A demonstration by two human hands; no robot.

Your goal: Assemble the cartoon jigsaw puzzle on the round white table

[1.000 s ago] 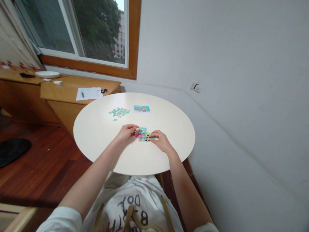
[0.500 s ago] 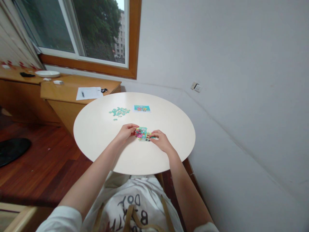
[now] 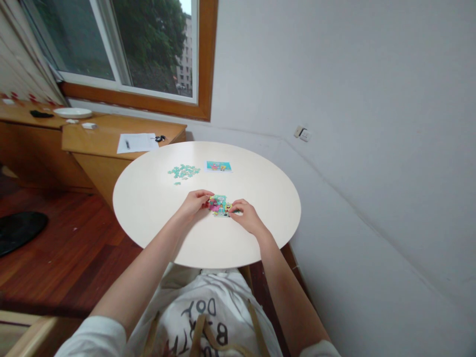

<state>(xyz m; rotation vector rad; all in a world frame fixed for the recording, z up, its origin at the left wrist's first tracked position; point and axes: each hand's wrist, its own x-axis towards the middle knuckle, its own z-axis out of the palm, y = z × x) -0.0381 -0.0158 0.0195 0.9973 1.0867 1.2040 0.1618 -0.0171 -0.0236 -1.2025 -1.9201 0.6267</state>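
A partly joined jigsaw puzzle with teal, pink and yellow cartoon figures lies flat on the white oval table. My left hand is closed at its left edge, fingertips pinching the border. At the right edge my right hand is closed too, thumb and fingers on the puzzle's right-hand pieces and partly covering them. Farther back lies a heap of loose puzzle pieces, with a single piece just in front. A small picture card with similar cartoon figures lies to the right of the heap.
Behind the table on the left, a wooden desk bears a paper sheet, a dark keys-like item and a white plate. The white wall runs along the right side, below and beside the window.
My right-hand fingers have shifted very slightly at the puzzle's right edge. My left hand stays in place, and the loose pieces and card have not moved.
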